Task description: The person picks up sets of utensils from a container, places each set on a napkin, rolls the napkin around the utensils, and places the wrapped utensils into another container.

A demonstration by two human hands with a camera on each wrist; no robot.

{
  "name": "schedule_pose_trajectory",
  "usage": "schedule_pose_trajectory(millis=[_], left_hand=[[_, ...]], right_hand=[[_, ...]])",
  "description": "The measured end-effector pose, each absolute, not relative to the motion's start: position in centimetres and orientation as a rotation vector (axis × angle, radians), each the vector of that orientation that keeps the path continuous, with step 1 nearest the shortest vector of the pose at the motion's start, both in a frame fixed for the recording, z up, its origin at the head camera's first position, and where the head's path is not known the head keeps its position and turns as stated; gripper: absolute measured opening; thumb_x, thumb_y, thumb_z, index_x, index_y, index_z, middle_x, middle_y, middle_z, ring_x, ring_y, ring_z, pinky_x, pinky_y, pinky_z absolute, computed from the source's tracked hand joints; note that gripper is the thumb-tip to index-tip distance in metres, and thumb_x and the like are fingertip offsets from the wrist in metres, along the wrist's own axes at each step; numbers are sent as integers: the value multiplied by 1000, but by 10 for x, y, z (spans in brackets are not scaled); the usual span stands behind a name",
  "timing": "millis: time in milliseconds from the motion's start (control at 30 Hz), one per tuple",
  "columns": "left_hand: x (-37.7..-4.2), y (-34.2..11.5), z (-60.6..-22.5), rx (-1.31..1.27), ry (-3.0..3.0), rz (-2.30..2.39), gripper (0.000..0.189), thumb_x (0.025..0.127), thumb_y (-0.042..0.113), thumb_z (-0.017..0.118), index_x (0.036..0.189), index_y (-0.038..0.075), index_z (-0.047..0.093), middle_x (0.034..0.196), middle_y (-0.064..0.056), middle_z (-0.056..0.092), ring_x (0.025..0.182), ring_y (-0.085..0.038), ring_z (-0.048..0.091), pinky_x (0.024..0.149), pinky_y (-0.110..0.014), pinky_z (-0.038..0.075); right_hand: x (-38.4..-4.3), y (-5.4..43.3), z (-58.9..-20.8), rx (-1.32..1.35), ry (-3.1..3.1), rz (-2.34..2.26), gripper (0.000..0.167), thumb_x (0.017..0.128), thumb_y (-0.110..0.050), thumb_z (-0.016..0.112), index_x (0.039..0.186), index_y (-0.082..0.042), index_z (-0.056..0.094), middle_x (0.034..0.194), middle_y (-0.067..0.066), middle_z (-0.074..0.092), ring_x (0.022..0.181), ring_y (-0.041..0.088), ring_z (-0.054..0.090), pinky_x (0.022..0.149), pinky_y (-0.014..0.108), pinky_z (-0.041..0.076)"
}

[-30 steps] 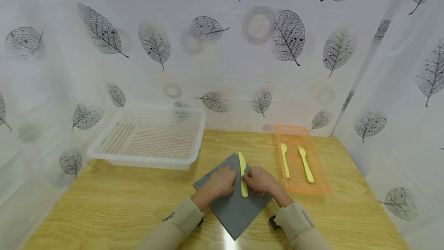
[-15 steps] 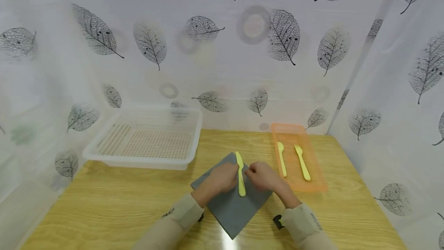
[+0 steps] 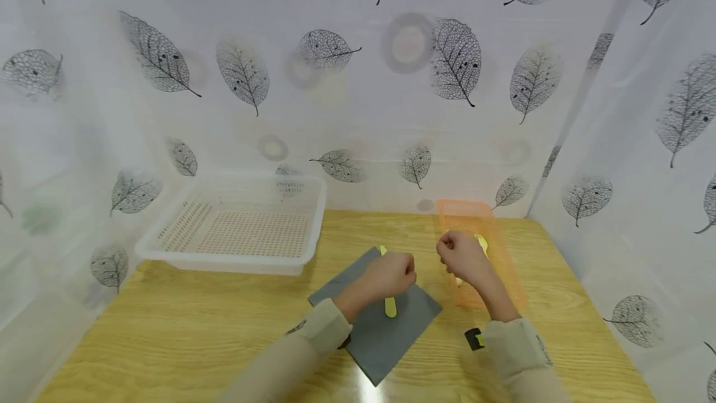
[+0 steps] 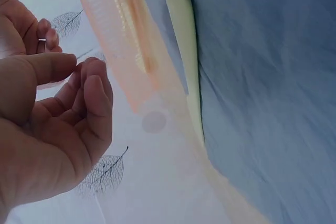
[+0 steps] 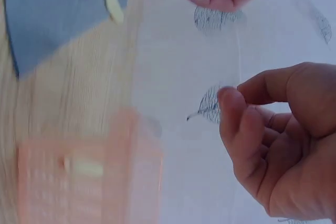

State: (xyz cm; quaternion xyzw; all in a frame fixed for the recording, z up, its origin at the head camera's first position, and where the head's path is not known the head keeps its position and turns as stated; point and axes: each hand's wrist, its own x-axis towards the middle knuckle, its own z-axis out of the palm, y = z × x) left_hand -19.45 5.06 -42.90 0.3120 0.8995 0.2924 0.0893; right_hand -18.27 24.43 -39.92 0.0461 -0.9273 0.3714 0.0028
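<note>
A yellow knife lies on a grey cloth set cornerwise on the table. My left hand hovers over the knife and hides its middle; its curled fingers bring thumb and forefinger close together in the left wrist view, with nothing visible between them. Over the orange basket, my right hand is raised with thumb and forefinger tips together and the other fingers curled. Behind it, a yellow fork and another yellow piece of cutlery are mostly hidden in that basket.
A large white perforated basket stands at the back left of the wooden table. A whitish curtain with leaf prints encloses the back and sides.
My hands have risen from beside the knife. The left has shifted rightward over it; the right has moved right and forward over the orange basket. Knife and cloth keep their places.
</note>
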Motion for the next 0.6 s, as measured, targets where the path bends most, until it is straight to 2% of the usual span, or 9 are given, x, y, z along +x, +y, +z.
schedule_pose_trajectory(millis=[67,167,300,400,600], left_hand=[[-196,58,-430,918,2657,902,28,96,9,54,69,15,48,50,6,35,41,-6,26,41,-21,23],[-196,69,-431,902,2646,936,34,97,10,53,65,15,44,48,6,29,41,-7,20,42,-22,21],[-193,86,-435,871,2687,935,39,97,10,53,62,17,38,48,6,25,41,-7,19,42,-22,20],[-192,97,-438,827,2725,936,39,97,12,53,61,17,38,47,6,27,40,-6,21,40,-21,21],[-197,115,-444,700,2689,1060,45,98,17,52,57,17,36,44,7,26,37,-7,19,38,-22,18]], right_hand=[[-186,255,-398,73,-2936,1065,23,99,-11,44,101,3,61,72,12,63,54,22,59,47,32,46],[-192,271,-403,-18,-2985,891,24,95,-7,43,76,-2,57,57,7,54,45,17,49,42,27,38],[-199,286,-415,-44,-3057,719,40,88,-2,45,52,-17,37,41,-5,36,36,10,34,38,22,26],[-203,290,-421,-29,-3097,695,41,83,0,47,50,-20,33,40,-8,32,35,8,36,38,21,26],[-211,287,-426,-52,-3150,683,34,76,-1,49,51,-19,34,41,-7,36,37,10,45,38,20,30]])
